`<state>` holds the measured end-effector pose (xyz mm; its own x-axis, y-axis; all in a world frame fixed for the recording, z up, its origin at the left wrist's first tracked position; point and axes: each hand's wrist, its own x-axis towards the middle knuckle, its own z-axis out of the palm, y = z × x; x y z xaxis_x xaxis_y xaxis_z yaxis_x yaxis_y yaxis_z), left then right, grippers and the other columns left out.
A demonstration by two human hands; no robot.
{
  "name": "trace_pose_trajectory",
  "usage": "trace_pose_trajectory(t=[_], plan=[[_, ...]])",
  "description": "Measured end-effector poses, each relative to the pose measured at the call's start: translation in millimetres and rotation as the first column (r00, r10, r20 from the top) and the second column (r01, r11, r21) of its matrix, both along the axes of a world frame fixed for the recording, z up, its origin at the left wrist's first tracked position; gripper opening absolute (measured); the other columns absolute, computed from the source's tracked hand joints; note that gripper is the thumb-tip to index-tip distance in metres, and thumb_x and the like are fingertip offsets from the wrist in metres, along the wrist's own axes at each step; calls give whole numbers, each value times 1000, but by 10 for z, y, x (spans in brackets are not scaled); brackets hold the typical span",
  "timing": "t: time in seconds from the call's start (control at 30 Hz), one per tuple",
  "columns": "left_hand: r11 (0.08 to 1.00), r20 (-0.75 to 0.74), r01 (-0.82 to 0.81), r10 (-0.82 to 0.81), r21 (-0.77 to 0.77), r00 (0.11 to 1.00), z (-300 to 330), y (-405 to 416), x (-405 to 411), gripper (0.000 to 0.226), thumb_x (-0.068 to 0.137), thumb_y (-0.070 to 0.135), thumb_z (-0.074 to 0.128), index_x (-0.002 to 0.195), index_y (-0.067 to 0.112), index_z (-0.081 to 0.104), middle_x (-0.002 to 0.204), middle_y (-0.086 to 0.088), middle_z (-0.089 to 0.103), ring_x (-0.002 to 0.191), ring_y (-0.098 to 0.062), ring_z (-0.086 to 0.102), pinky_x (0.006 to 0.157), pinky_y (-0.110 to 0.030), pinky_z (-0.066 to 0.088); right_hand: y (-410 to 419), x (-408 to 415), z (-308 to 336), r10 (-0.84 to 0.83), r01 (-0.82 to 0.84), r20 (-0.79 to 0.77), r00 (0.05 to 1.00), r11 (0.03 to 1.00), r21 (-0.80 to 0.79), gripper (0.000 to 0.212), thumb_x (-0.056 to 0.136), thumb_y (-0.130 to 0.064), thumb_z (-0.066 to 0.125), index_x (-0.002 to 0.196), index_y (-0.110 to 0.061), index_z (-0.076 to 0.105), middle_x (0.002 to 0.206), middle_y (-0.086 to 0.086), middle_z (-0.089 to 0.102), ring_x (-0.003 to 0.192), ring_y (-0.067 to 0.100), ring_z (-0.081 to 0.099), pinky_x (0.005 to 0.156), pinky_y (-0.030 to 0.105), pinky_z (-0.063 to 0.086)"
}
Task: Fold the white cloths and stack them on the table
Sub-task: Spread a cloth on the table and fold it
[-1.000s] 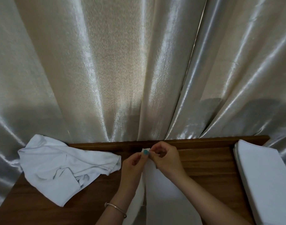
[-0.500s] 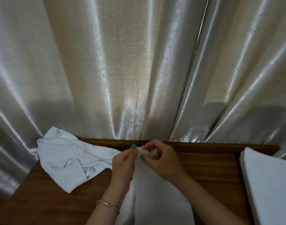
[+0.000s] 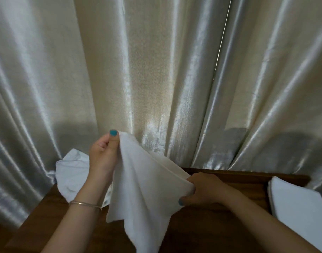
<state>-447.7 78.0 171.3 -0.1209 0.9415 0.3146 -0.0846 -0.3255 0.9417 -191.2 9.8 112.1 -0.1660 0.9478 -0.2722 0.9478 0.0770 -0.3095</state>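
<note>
White cloth [image 3: 145, 181] hangs unfolded above the surface [image 3: 207, 230], left hand [image 3: 103, 157] fingers pinching one raised corner, right hand [image 3: 205, 190] fingers clamped on the lower edge. By my reading, folding has barely begun. A crumpled pile [image 3: 72, 178] waits left; a folded stack [image 3: 298, 203] sits right.

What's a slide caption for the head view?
Both hands, left hand and right hand, spread a white cloth above the wooden table.

head-worn view, close — facing curtain [image 3: 156, 70]
</note>
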Motion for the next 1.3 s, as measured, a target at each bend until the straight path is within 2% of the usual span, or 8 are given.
trace_pose_trajectory(t=[0.13,0.3,0.47,0.63,0.73,0.97,1.17,1.3], plan=[[998,-32,-60,60,16,998,225,192,-215,42,97,36,47,59,25,63,49,13,56,48,1,47,50,-18,40,-75,150,169,-46,45,-10,999,997,-63,26,63,-74,59,79,-54,58,83,-20,61,79,1,58,66,25,46],[993,-123,-109,113,39,986,225,428,-484,34,96,35,50,68,18,62,66,2,57,63,-8,47,60,-25,37,-157,258,397,-132,128,18,991,982,140,39,71,-76,50,88,-44,63,84,-18,65,78,-1,59,70,27,49],[984,-171,-176,179,35,969,86,595,-662,36,96,28,48,64,13,52,63,0,43,62,-12,36,56,-27,30,-255,326,655,-205,299,-288,935,893,336,5,87,-45,64,86,-45,69,95,-23,70,91,0,65,87,30,52],[986,-197,-166,162,-3,967,4,584,-614,39,95,31,48,59,15,46,59,0,40,59,-12,34,55,-28,30,-323,272,738,-273,527,-499,823,696,488,15,80,-8,75,95,-11,78,90,-9,71,76,-14,61,75,5,44],[990,-175,-140,132,-31,976,-44,532,-563,44,96,35,47,61,9,49,61,-1,42,59,-12,34,54,-29,29,-427,237,772,-236,604,-600,765,589,538,17,77,2,75,93,-5,76,87,0,71,69,-14,62,68,3,47],[994,-195,-114,110,-6,975,-150,424,-467,56,96,43,44,70,-7,44,61,-4,37,56,-12,33,53,-29,29,-746,166,697,-187,624,-616,765,450,639,43,80,3,72,78,-40,70,77,-27,70,78,-13,64,74,2,46],[995,-223,-100,95,-10,970,-235,382,-424,48,97,36,45,64,2,46,59,-3,37,54,-12,31,52,-30,28,-891,166,612,-187,570,-540,821,337,749,22,75,4,76,81,-17,77,102,-5,68,95,-11,58,83,4,42],[996,-217,-80,72,-28,974,-221,344,-406,44,97,37,44,60,14,39,56,2,33,53,-12,29,52,-28,27,-914,168,591,-262,672,-620,740,327,664,35,74,-7,80,102,-26,70,115,-9,65,83,-11,59,69,6,46]])
